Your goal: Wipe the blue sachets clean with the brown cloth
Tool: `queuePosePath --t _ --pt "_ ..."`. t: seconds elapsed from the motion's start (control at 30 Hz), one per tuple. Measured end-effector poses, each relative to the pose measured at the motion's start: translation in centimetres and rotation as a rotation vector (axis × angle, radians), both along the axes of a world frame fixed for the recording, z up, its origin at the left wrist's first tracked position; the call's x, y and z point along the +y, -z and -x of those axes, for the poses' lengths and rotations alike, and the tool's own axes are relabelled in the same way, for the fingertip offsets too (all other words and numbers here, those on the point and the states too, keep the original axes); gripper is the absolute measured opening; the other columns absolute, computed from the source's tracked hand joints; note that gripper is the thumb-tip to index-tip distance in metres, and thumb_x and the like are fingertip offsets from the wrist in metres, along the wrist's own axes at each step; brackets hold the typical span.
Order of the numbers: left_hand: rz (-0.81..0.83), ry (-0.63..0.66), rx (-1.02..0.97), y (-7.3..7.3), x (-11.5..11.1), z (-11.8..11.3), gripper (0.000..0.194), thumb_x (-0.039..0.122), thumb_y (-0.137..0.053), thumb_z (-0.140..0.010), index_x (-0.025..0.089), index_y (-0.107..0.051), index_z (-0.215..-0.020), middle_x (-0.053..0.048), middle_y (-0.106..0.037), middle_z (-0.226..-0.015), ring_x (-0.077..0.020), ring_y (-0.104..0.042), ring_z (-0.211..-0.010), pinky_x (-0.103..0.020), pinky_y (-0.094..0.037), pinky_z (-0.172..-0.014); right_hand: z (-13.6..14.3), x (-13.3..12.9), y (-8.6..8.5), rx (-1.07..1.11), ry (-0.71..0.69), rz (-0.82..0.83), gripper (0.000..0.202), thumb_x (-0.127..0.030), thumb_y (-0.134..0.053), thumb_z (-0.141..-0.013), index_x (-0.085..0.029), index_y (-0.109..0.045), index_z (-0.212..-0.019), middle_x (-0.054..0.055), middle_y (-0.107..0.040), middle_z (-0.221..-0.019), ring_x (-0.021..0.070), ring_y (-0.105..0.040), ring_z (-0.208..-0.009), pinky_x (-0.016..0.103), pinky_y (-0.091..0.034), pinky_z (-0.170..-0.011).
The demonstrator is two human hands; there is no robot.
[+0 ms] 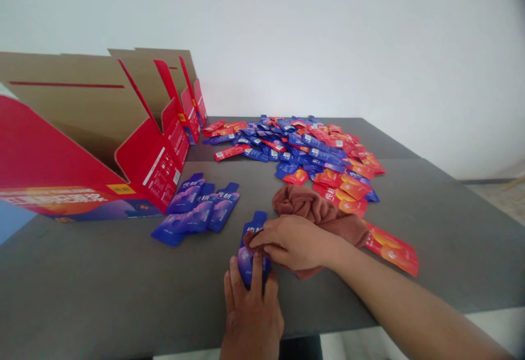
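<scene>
A blue-purple pouch (246, 264) lies flat near the front of the dark table. My left hand (253, 305) rests on its lower end with the fingers spread. My right hand (297, 242) is closed on a brown cloth (305, 204), and a fold of the cloth touches the pouch's upper half. The rest of the cloth is bunched behind and under my right hand. Several blue pouches (200, 212) lie overlapping to the left. To the right, a red pouch (394, 250) lies beside my right forearm.
Open red boxes (153, 176) with brown insides stand in a row at the left. A wide pile of blue and red pouches (295, 141) covers the back middle of the table (102, 289). Behind it is a white wall.
</scene>
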State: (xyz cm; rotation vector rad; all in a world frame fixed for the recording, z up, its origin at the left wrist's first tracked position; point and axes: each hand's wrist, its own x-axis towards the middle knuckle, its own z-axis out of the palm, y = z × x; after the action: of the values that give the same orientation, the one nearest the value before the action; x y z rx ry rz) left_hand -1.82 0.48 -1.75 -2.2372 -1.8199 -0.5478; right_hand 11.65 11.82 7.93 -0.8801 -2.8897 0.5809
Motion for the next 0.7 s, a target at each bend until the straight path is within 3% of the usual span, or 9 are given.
queuePosePath --t 0.3,0.57,0.7 --pt "0.031 0.014 -0.032 -0.31 -0.01 0.19 0.029 0.023 -0.059 -0.071 0.026 -0.066 -0.100 -0.004 -0.051 -0.130 -0.0418 -0.030 -0.126 -0.057 -0.036 -0.098 0.16 0.23 0.43 -0.052 0.180 -0.048 0.030 -0.027 -0.038 -0.090 -0.022 -0.062 -0.108 0.005 -0.064 -0.093 0.0182 -0.057 -0.083 0.028 -0.037 -0.069" --pt "0.039 -0.004 -0.047 -0.19 -0.01 0.04 0.033 0.021 -0.059 -0.070 0.026 -0.065 -0.102 -0.004 -0.052 -0.129 -0.0414 -0.029 -0.127 -0.057 -0.036 -0.099 0.01 0.09 0.03 -0.001 0.011 0.004 0.032 -0.021 -0.041 -0.087 -0.024 -0.063 -0.111 0.004 -0.064 -0.098 0.0167 -0.057 -0.086 0.027 -0.037 -0.072" --pt "0.031 -0.011 -0.039 -0.23 -0.05 -0.07 0.037 0.016 -0.059 -0.067 0.026 -0.064 -0.103 -0.005 -0.053 -0.129 -0.0416 -0.028 -0.128 -0.057 -0.036 -0.099 0.07 0.06 0.11 -0.005 0.038 -0.006 0.032 -0.022 -0.041 -0.088 -0.024 -0.062 -0.111 0.004 -0.064 -0.096 0.0171 -0.057 -0.085 0.027 -0.037 -0.071"
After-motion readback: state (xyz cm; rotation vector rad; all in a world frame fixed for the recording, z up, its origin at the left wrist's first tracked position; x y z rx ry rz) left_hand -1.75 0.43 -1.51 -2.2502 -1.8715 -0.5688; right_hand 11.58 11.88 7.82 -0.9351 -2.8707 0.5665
